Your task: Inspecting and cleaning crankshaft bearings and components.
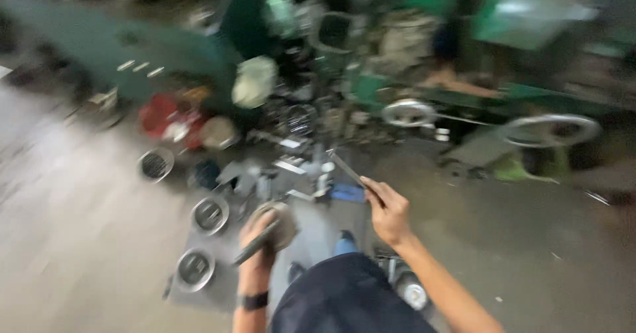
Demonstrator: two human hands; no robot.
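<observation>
Left hand (pixel 260 240) gripping a round metal part (pixel 277 222) and rod (pixel 255 243), right hand (pixel 389 212) pinching a thin tool (pixel 346 167), over the floor (pixel 79 240).

green machine (pixel 424 48), red container (pixel 159 113)

One head-worn camera is looking steeply down and forward from above the person's lap, sitting close over both hands, taking in the concrete floor (pixel 79 240) and reaching out to the green machinery (pixel 424 95) beyond; motion is blurring everything.
</observation>
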